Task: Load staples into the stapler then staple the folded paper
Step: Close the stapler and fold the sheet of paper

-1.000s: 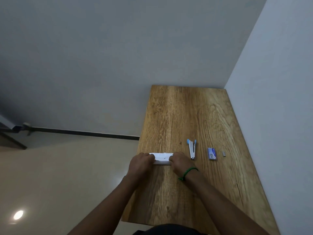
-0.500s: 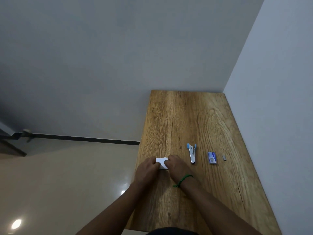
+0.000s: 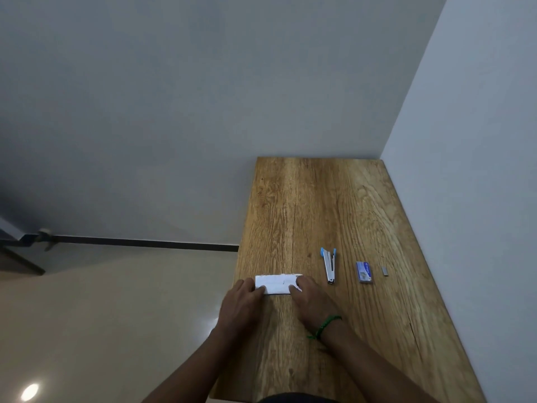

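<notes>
A folded white paper (image 3: 277, 284) lies flat on the wooden table (image 3: 319, 205). My left hand (image 3: 241, 303) presses its left end and my right hand (image 3: 312, 301) presses its right end, fingers flat on the sheet. To the right of the paper lies a silver stapler (image 3: 329, 266) with blue tips, opened in a narrow V. Further right sit a small blue staple box (image 3: 364, 272) and a short grey strip of staples (image 3: 385, 271). Neither hand touches these three.
The table stands in a corner, with a grey wall behind it and a white wall along its right side. Its left edge drops to a beige floor. A green band circles my right wrist (image 3: 325, 327).
Half a second ago my hands were close together over the paper's middle. They have slid apart to its ends, and more of the paper shows between them.
</notes>
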